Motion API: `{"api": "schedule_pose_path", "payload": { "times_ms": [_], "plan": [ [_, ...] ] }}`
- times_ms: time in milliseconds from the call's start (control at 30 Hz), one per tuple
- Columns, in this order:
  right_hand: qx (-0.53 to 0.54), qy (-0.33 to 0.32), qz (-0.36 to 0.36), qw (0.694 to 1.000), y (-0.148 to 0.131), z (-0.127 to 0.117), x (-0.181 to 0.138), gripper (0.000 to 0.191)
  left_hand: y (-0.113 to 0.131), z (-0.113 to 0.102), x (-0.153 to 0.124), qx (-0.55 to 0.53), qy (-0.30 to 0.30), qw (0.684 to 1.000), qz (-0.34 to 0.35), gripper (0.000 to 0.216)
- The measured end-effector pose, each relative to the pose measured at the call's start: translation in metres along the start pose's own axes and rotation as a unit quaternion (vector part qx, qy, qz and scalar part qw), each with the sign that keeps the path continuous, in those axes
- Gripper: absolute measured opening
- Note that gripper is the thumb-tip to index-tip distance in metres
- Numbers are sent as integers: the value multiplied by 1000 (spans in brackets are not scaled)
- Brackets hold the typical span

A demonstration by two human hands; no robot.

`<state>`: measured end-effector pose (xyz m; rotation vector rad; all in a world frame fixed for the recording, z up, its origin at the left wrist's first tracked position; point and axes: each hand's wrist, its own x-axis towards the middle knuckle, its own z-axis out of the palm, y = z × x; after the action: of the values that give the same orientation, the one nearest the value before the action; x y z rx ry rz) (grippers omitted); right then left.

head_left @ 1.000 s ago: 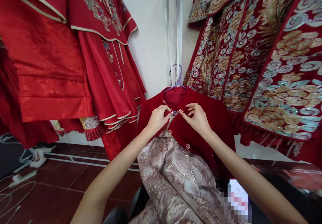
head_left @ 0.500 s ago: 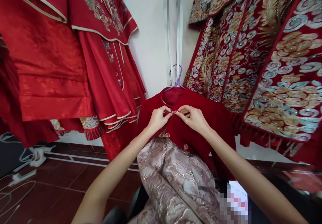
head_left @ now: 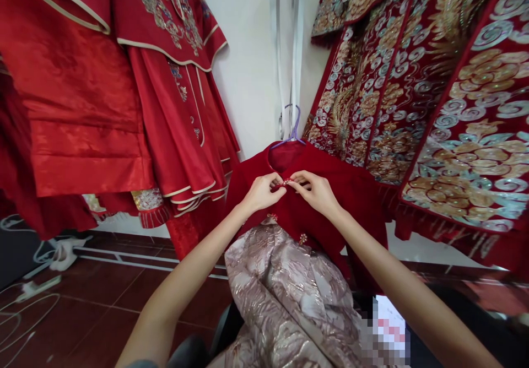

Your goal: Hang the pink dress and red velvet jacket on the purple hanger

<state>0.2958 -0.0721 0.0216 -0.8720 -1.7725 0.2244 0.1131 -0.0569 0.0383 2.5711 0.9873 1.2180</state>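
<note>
A dark red jacket (head_left: 330, 203) hangs in front of me on a purple hanger (head_left: 294, 131). At its collar, my left hand (head_left: 264, 191) and my right hand (head_left: 314, 191) pinch the two sides of a small jewelled button fastening (head_left: 285, 182). Fingertips cover part of it, so I cannot tell whether it is fastened. Lower on the front edges sit another jewelled button (head_left: 271, 217) and a flower-shaped one (head_left: 303, 239). Below the jacket, a shiny silvery-pink brocade skirt (head_left: 281, 285) spreads towards me.
Plain red garments (head_left: 82, 109) hang at left, and heavily embroidered red ones (head_left: 413, 109) at right. White rack poles (head_left: 275, 54) stand behind. On the tiled floor (head_left: 103, 313) lie pale shoes (head_left: 64, 255), a power strip (head_left: 39, 289) and cables. A lit screen, partly blurred (head_left: 390, 324), is at lower right.
Both hands stay at the collar fastening, with only small finger shifts. The left fingertips have come slightly closer to the right ones. The jacket has barely moved.
</note>
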Motion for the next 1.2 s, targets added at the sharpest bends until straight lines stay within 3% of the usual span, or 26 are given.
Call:
{"api": "schedule_pose_path", "payload": {
  "times_ms": [267,633,900,1067,1200],
  "plan": [
    [14,-14,11,1000,2,-3,3,21,-4,3,5,-12,14,1000,23,21],
    [17,-19,45,999,-1,-3,8,20,-2,-5,12,50,-19,999,6,17],
    [8,-23,50,998,5,5,8,15,3,2,13,101,-38,992,67,8],
    [-16,20,92,995,17,10,19,18,3,11,11,42,-24,999,-8,9],
    [129,47,197,971,28,10,6,22,-3,33,-12,-127,34,984,-119,26]
  ]
}}
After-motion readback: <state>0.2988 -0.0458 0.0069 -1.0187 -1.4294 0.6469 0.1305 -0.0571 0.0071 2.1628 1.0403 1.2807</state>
